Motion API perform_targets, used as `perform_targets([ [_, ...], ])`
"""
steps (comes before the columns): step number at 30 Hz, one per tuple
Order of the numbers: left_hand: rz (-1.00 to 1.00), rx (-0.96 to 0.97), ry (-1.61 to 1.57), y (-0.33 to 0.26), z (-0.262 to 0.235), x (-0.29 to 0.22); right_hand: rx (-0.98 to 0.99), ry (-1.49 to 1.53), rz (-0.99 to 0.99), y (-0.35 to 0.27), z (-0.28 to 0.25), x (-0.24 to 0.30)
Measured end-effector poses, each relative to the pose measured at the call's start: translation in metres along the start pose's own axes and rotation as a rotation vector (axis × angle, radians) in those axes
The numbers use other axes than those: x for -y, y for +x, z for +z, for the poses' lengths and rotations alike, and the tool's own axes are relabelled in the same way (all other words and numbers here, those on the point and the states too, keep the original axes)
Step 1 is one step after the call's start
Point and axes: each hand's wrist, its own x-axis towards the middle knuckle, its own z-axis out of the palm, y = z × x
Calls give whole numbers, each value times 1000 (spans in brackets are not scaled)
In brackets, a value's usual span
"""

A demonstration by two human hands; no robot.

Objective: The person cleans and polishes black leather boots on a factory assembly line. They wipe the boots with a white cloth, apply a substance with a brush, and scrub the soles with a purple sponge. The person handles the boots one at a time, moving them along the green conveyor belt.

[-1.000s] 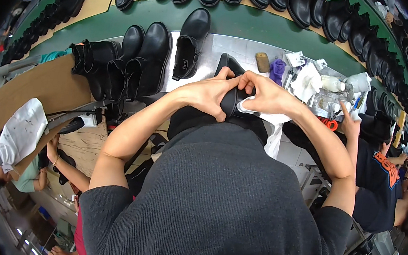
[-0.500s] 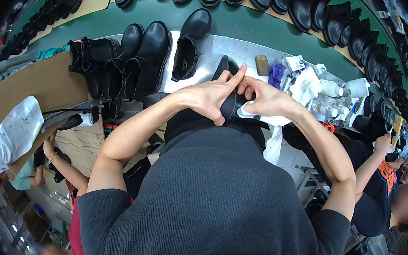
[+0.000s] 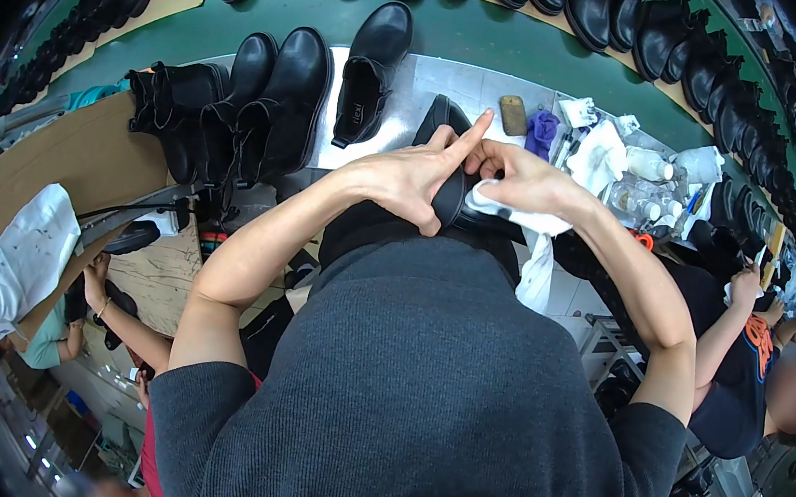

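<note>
A black leather shoe point(image 3: 449, 196) lies close against my body, largely covered by my hands. My left hand point(image 3: 411, 174) grips it from the left, thumb low on its side and index finger stretched out past it. At its right side is my right hand point(image 3: 531, 183), fingers curled and pinching a white cloth point(image 3: 535, 253). The cloth bunches under the fingers and its loose end hangs down. What the right fingertips touch on the shoe is partly hidden. Just beyond my hands, a black ankle boot point(image 3: 373, 76) lies on the metal worktop point(image 3: 445, 77).
More black boots point(image 3: 288, 91) stand to the left. To the right are a brown block point(image 3: 513, 115), a purple cloth point(image 3: 541, 133), white rags point(image 3: 597, 158) and clear bottles point(image 3: 647, 164). Boots line a green conveyor point(image 3: 497, 41) ahead. Co-workers sit on both sides, one arm point(image 3: 728, 317) near at right.
The worktop and boots sit slightly higher in the picture. My right hand has shifted a little, showing more of the cloth under it. My left hand keeps its hold on the shoe.
</note>
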Motion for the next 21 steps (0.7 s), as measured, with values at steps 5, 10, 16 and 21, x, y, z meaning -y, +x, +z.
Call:
perform_targets([
  [5,-54,67,-15,0,-7,-11,-46,-132,10,-6,3,2],
  [10,13,25,23,1,-2,-3,-75,-195,-36,-12,8,7],
  [16,2,29,9,1,-2,-3,-77,-59,7,-10,8,5],
  [21,35,26,-6,1,-1,2,-107,-198,-20,-16,12,6],
])
